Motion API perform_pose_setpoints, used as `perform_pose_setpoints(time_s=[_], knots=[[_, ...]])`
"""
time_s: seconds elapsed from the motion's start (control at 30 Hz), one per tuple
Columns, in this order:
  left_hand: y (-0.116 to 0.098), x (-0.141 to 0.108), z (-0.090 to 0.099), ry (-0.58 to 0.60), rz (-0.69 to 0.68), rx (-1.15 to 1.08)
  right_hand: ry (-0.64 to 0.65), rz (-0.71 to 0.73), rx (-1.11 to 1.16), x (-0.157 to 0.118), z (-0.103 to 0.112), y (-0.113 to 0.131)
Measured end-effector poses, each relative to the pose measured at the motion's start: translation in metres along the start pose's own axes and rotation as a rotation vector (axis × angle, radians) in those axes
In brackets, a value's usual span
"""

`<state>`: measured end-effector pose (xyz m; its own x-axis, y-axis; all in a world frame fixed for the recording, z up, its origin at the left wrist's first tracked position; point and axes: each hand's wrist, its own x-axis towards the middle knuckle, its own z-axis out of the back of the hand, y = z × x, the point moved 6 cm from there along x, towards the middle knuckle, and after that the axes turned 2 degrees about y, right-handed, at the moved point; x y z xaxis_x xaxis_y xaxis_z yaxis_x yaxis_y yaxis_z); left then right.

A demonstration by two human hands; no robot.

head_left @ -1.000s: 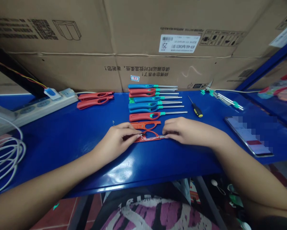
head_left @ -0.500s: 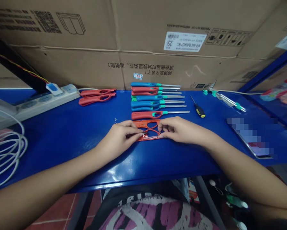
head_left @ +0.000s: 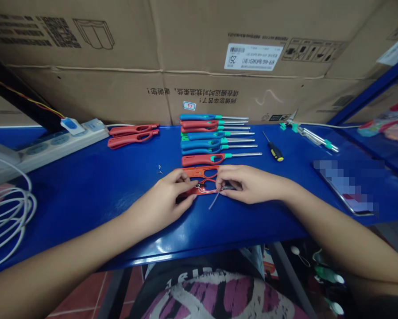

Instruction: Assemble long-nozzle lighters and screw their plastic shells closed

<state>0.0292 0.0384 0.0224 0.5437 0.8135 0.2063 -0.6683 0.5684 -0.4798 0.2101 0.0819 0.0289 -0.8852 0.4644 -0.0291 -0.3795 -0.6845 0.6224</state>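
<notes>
Two orange-red lighter casing halves lie open side by side on the blue table, the upper casing half (head_left: 203,172) just above the lower casing half (head_left: 205,191). White wires run inside the lower half around its trigger opening. My left hand (head_left: 174,190) is closed on the left end of that lower half, thumb and forefinger near a small dark part and the wires. At its right end my right hand (head_left: 240,184) pinches a small dark piece with a thin pale tube (head_left: 214,202) pointing down and left. The fingers partly hide the piece.
Assembled red and blue lighters (head_left: 218,146) are lined up behind. Two red casings (head_left: 134,135) lie by a power strip (head_left: 56,144). A screwdriver (head_left: 275,150), metal tubes with green parts (head_left: 318,139) and a phone (head_left: 345,190) are at right; a cardboard box (head_left: 192,53) stands behind.
A thin pale tube and dark piece now show in my right hand, over the lower casing's right end. My left hand stays at the left end, its thumb slightly lower.
</notes>
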Motion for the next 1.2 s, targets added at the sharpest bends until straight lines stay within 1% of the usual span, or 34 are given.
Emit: perform_pose_setpoints(time_s=[0.2, 0.33, 0.53, 0.67, 0.73, 0.83, 0.93, 1.0, 1.1, 1.2], knots=[[-0.002, -0.002, -0.006, 0.073, -0.007, 0.055, 0.024, 0.023, -0.005, 0.0, 0.001, 0.001], [-0.003, -0.005, -0.008, 0.081, -0.023, 0.103, 0.024, 0.028, -0.031, 0.0, 0.0, 0.001], [-0.007, -0.011, -0.008, 0.121, 0.003, 0.305, 0.021, 0.044, -0.034, 0.001, 0.0, 0.004], [-0.007, -0.009, -0.005, 0.116, 0.014, 0.4, -0.032, 0.019, -0.078, 0.003, -0.002, 0.002], [-0.006, -0.006, -0.005, 0.107, -0.009, 0.372, -0.073, -0.014, -0.101, 0.004, -0.002, -0.001], [-0.004, -0.004, -0.008, 0.1, -0.055, 0.247, -0.114, -0.073, -0.114, 0.005, -0.004, -0.007], [-0.003, -0.003, -0.01, 0.06, -0.072, 0.139, -0.147, -0.134, -0.144, 0.005, -0.003, -0.012], [-0.003, -0.003, -0.012, 0.034, -0.078, 0.107, -0.16, -0.113, -0.155, 0.006, -0.003, -0.011], [-0.003, -0.003, -0.014, 0.015, -0.093, 0.081, -0.145, -0.032, -0.145, 0.006, -0.004, -0.007], [-0.005, -0.002, -0.014, 0.01, -0.12, 0.057, -0.134, -0.027, -0.157, 0.006, -0.005, -0.007]])
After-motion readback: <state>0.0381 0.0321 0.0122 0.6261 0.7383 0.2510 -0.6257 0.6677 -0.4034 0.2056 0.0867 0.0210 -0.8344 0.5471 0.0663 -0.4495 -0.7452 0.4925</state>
